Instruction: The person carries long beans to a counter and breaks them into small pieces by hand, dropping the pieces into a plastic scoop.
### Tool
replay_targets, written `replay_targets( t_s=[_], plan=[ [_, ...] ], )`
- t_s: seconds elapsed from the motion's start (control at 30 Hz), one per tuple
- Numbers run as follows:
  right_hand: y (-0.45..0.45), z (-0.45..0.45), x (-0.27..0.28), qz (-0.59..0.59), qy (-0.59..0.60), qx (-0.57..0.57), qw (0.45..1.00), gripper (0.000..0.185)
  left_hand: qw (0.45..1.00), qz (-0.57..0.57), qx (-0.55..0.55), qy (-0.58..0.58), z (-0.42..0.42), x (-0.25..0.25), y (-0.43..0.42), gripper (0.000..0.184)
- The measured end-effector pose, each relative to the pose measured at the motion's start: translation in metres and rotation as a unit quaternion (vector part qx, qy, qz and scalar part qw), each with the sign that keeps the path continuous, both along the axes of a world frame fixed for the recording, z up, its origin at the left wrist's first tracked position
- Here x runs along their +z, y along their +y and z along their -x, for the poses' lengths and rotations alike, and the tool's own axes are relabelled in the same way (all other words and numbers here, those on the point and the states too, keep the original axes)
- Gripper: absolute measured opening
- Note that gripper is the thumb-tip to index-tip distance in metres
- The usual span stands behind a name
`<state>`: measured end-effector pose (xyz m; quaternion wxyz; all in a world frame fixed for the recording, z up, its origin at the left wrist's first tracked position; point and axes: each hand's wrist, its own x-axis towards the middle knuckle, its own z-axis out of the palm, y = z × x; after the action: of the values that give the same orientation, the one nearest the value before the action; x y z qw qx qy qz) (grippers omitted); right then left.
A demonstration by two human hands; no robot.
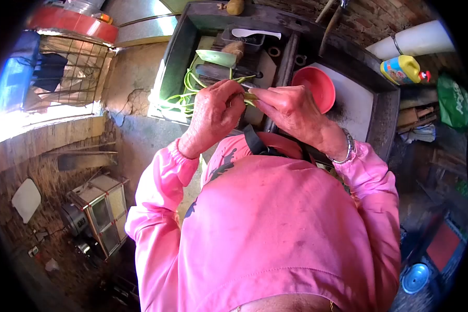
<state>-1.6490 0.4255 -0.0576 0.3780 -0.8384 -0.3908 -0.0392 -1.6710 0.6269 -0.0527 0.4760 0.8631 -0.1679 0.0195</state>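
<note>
My left hand [213,108] is closed around the ends of some long green beans [188,88], its fingers curled in front of my chest. Close beside it, my right hand [295,110] pinches the same small bunch between thumb and fingers. The fingertips partly hide the gripped ends. More of the beans trail to the left over the edge of the dark sink [182,39]. Behind my hands, a pale green dish [213,57] lies tilted against a brown fibrous clump [234,49].
A red plastic bowl [322,86] sits in the right part of the sink. A white spoon [255,34] lies across a clear container at the back. On the right are a yellow bottle [399,70] and a green bag [454,101]. A glass-fronted oven [101,213] stands lower left.
</note>
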Motion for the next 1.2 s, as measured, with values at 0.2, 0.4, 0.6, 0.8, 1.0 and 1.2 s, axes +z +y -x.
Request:
replay_targets(
  t_s=[0.2, 0.4, 0.6, 0.8, 1.0, 1.2],
  plan=[
    [0.011, 0.016, -0.012, -0.080, 0.073, -0.051, 0.993, 0.008, 0.879, 0.398, 0.159, 0.207, 0.013, -0.024, 0.008, 0.015],
    [-0.007, 0.020, -0.025, -0.248, 0.364, -0.126, 0.889, 0.022, 0.904, 0.304, 0.229, 0.197, 0.036, -0.035, 0.070, 0.023],
    [-0.036, 0.006, -0.010, -0.311, 0.432, -0.180, 0.827, 0.035, 0.910, 0.074, 0.311, 0.266, 0.112, -0.150, 0.136, 0.014],
    [-0.058, -0.014, -0.008, -0.384, 0.432, -0.190, 0.793, 0.037, 0.822, 0.281, 0.376, 0.322, 0.139, -0.181, 0.139, 0.020],
    [-0.051, -0.012, 0.005, -0.359, 0.429, -0.166, 0.812, 0.036, 0.862, 0.263, 0.291, 0.321, 0.113, -0.161, 0.127, 0.024],
    [-0.023, 0.010, 0.020, -0.223, 0.412, -0.122, 0.875, 0.030, 0.901, 0.341, 0.119, 0.239, 0.033, -0.023, 0.027, 0.019]
  ],
)
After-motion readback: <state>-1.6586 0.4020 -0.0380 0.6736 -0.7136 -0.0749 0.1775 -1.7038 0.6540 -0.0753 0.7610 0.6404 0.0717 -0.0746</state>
